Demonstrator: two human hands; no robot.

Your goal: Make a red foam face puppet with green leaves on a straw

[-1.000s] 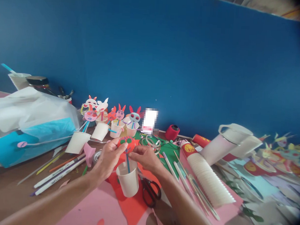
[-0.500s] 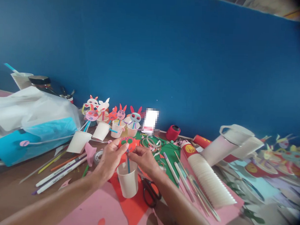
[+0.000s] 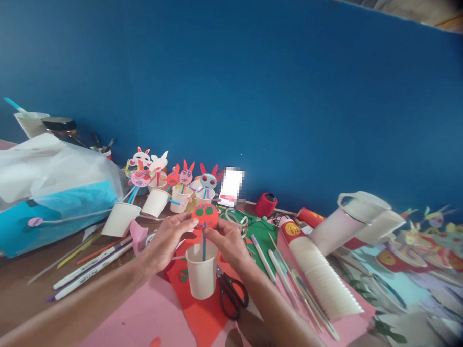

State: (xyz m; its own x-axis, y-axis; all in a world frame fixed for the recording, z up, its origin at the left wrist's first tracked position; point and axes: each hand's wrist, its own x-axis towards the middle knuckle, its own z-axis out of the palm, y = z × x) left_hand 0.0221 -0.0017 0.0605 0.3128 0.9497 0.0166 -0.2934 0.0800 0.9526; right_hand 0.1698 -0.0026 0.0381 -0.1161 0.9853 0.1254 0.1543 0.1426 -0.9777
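Observation:
My left hand [image 3: 166, 242] and my right hand [image 3: 228, 241] pinch a round orange paper face [image 3: 204, 216] with green spots from either side. The face sits on a blue straw [image 3: 204, 248] that runs down into a white paper cup [image 3: 201, 275]. The cup stands upright on red paper [image 3: 200, 315] just below my hands. Black-handled scissors [image 3: 232, 296] lie right of the cup, beside my right wrist.
Finished bunny-face cups [image 3: 177, 184] stand in a row by the blue wall. A sleeve of stacked paper cups [image 3: 319, 274], loose straws [image 3: 273, 265], markers [image 3: 91, 267], a red thread spool [image 3: 266, 204], a plastic bag [image 3: 42, 185] and a white jug [image 3: 352, 217] crowd the table.
My hands lifted the orange face a little and turned it upright; the cup and straw shifted slightly right with it.

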